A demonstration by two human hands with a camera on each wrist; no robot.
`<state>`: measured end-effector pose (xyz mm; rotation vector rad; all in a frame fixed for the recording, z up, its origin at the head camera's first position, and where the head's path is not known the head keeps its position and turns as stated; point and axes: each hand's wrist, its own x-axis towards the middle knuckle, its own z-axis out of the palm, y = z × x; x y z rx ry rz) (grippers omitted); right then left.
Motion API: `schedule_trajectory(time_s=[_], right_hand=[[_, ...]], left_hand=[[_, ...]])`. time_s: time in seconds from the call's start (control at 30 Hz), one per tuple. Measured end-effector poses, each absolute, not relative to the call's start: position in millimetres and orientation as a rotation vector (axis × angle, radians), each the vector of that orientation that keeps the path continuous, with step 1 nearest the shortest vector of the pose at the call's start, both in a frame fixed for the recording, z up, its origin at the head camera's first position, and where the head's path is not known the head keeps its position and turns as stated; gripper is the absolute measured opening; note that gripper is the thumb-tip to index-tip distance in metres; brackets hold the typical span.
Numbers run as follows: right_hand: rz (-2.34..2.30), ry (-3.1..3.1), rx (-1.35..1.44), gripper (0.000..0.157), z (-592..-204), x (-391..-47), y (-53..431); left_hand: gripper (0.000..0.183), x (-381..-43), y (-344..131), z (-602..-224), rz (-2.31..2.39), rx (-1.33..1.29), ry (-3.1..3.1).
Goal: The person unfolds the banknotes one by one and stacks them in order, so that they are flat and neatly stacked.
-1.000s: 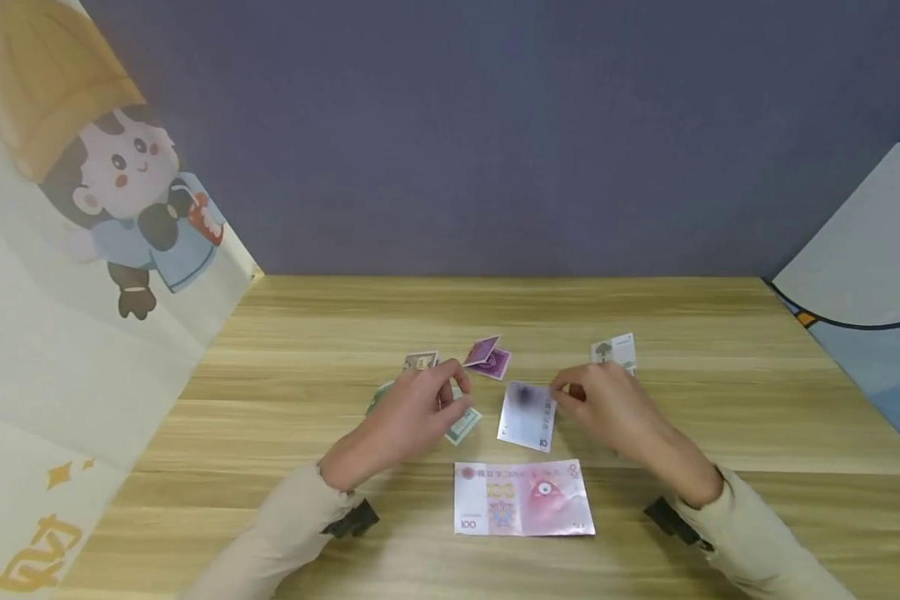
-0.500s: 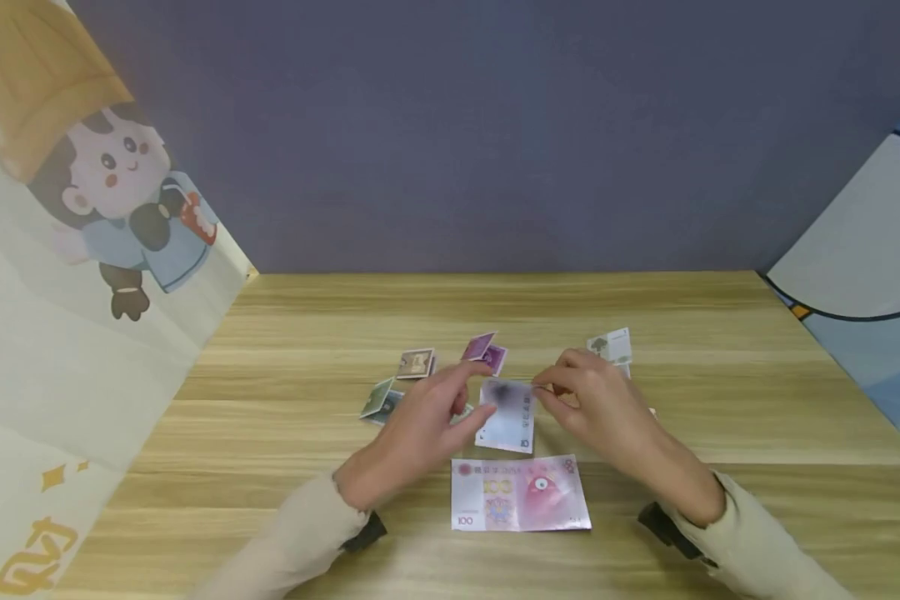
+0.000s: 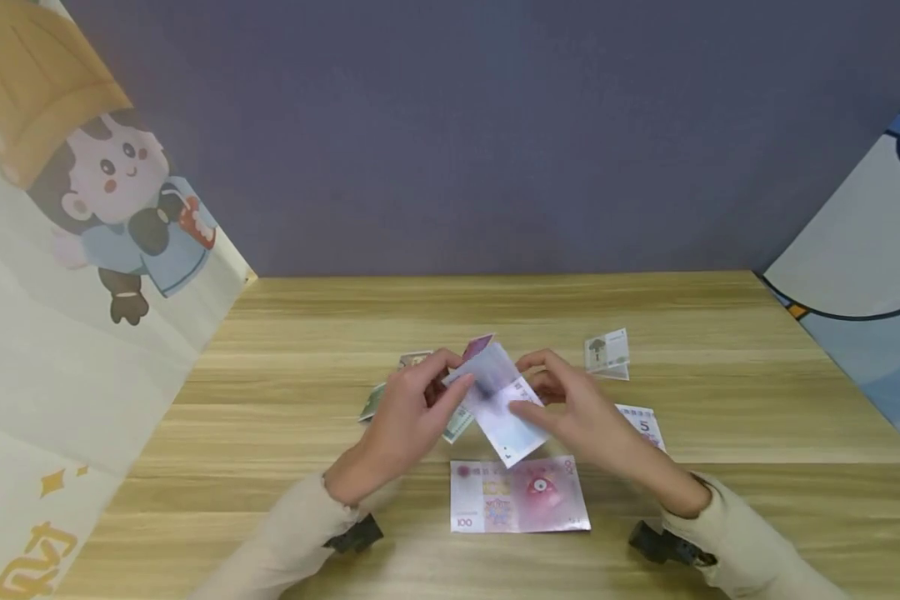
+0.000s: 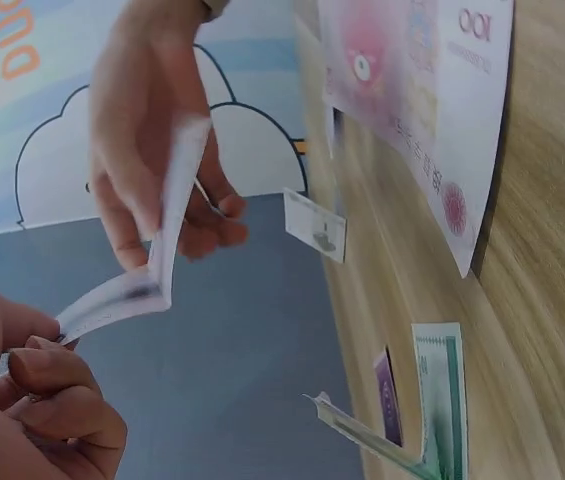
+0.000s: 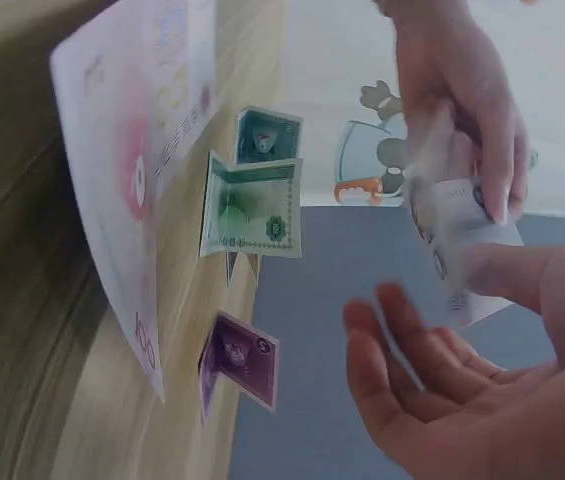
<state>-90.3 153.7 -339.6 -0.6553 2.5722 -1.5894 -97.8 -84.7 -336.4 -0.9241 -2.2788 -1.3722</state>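
A whitish banknote (image 3: 504, 417) with a crease across it is held up over the table. My left hand (image 3: 401, 412) pinches its upper left end between thumb and fingers. My right hand (image 3: 570, 404) is at the note's other side, its thumb lying over the paper; in the right wrist view its fingers (image 5: 392, 350) are loosely bent and apart from the note. Below lies a pink 100 banknote (image 3: 521, 496). Behind the held note are a folded purple note (image 3: 478, 343) and a green note (image 3: 457, 423), both partly hidden.
A brown note (image 3: 414, 358) and a dark green folded note (image 3: 371, 404) lie beside the left hand. To the right are a folded 1 note (image 3: 607, 350) and a 5 note (image 3: 645, 425), partly behind the right forearm. A grey-blue panel (image 3: 495, 142) backs the wooden table (image 3: 307, 317).
My left hand has come over to the note and now pinches its end. The note has turned slantwise and is bent at its crease. The right hand has shifted left, its fingers spread wider.
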Motion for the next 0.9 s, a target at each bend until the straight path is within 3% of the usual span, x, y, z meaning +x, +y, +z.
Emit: schedule_trajectory(time_s=[0.27,0.43,0.63,0.77,0.9], right_hand=[[-1.579,2.484,-0.619,0.029,-331.8,-93.6,162.1],[-1.541,2.469,-0.666,0.028,-328.8,-92.4,163.8],[-1.500,2.426,-0.695,0.031,-329.7,-91.1,167.8],[-1.454,2.451,-0.650,0.034,-327.4,-90.6,171.6],[-1.447,2.464,-0.643,0.022,-325.7,-89.5,174.0]], left_hand=[[0.013,-100.7,-92.5,-327.8,-1.218,-0.852,-2.507],[0.033,-104.2,-102.8,-322.6,-1.267,-0.934,-2.615],[0.017,-104.2,-109.9,-326.8,-1.466,-0.974,-2.765],[0.020,-102.6,-111.8,-331.2,-1.522,-0.971,-2.788],[0.023,-100.0,-113.3,-336.8,-1.552,-0.960,-2.794]])
